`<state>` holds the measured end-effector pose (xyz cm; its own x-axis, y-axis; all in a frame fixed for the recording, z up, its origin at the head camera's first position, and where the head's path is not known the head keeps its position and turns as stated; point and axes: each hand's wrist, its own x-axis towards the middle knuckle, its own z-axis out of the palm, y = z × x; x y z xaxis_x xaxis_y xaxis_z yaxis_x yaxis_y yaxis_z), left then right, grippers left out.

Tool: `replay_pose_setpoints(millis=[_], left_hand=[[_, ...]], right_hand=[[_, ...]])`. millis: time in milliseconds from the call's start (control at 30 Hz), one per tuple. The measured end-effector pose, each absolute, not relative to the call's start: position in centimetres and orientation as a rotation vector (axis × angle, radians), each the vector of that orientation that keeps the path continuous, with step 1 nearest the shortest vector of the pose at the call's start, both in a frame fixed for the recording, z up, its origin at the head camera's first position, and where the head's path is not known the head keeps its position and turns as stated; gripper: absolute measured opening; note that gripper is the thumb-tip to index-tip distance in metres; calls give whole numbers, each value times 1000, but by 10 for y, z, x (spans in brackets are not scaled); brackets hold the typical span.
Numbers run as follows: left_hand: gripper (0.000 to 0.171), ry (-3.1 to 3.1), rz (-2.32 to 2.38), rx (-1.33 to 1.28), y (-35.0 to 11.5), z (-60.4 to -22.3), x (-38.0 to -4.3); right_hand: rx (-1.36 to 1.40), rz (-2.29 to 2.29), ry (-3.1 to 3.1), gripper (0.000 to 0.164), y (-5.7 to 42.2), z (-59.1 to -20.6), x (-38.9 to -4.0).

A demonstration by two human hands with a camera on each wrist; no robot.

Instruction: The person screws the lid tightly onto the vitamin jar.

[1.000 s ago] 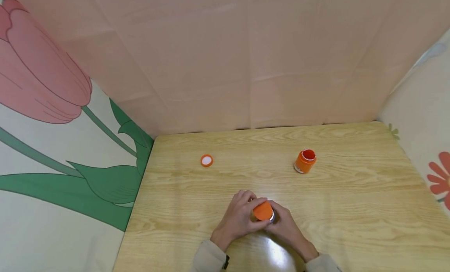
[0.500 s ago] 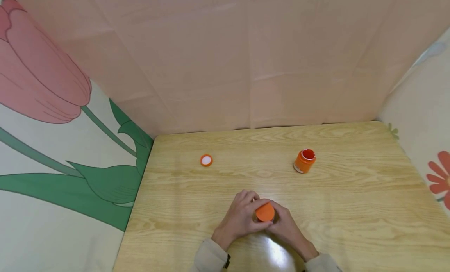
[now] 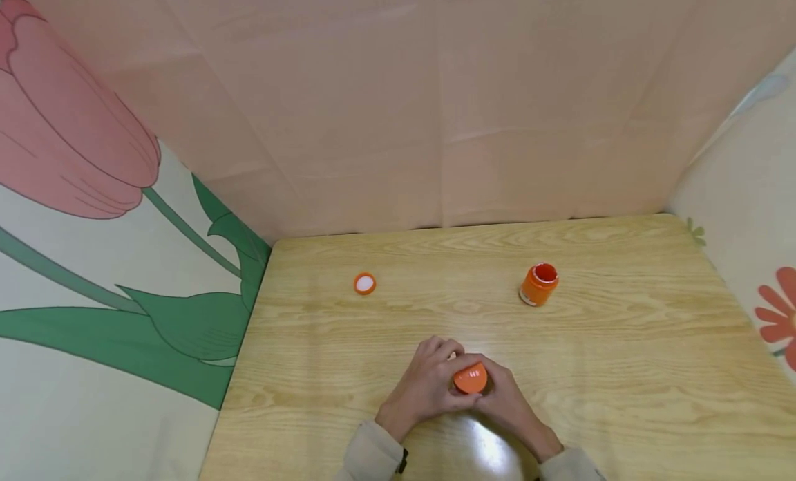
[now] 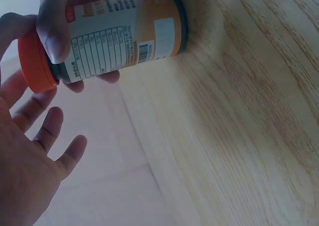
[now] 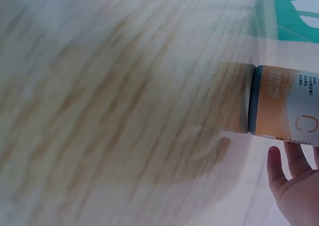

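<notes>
Near the front middle of the table stands a supplement bottle with a white-and-orange printed label and a dark base. An orange screw cap sits on its top. My left hand pinches the cap's edge between thumb and index finger, with the other fingers spread beside it in the left wrist view. My right hand grips the bottle just below the cap, its thumb along the label. In the right wrist view the bottle's base rests on the wooden table, and part of my right hand shows beside the label.
An uncapped orange jar with a red inside stands at the back right. An orange lid lies at the back left, white lining up. A pink-covered wall borders the table's far edge, with flower-painted walls on both sides.
The cap was tilted to the left, with the bottle's rim showing on the right; it has shifted slightly right and now covers the top. Both hands have barely moved.
</notes>
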<state>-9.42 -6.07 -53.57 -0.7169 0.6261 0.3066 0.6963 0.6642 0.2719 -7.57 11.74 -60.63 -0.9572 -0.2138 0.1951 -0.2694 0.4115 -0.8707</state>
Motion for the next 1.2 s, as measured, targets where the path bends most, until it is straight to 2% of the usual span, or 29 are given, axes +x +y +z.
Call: replay_pose_setpoints(millis=[167, 433, 833, 967, 1133, 1200], left_hand=[[53, -2716, -583, -1105, -61, -535, -95], [60, -2737, -583, -1176, -63, -533, -96], [63, -2762, -609, -1228, -65, -534, -94], [69, -2745, -597, -1171, -63, -535, -93], [89, -2703, -488, -986, -58, -541, -91], [92, -2692, -454, -921, -56, -543, -90]], right_hand=[[425, 1636, -2615, 61, 117, -604, -75], [434, 1708, -2621, 50, 119, -602, -77], [405, 1767, -2590, 49, 117, -604, -75], [405, 1753, -2567, 52, 116, -605, -75], [501, 1697, -2521, 58, 117, -608, -76], [536, 1678, -2502, 61, 118, -609, -77]])
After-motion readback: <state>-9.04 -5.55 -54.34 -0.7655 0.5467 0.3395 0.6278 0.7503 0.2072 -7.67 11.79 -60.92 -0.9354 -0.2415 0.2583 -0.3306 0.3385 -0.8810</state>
